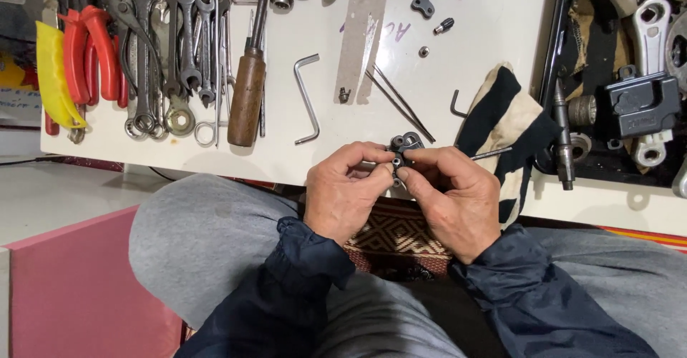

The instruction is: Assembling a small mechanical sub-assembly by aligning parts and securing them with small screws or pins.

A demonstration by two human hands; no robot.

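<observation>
Above the gray-trousered knees, the left hand (pixel 346 190) and right hand (pixel 449 199) together pinch a small dark metal bracket (pixel 403 147) at the white bench (pixel 494 36) edge, steadying it, wrenches (pixel 179 50) and bent hex key (pixel 308 97) lying within reach.

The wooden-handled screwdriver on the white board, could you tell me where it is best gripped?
Take the wooden-handled screwdriver by its thick brown handle, coming from above at the near end. It lies flat, handle toward the person, with open board on its right; spanners crowd its left side.
</observation>
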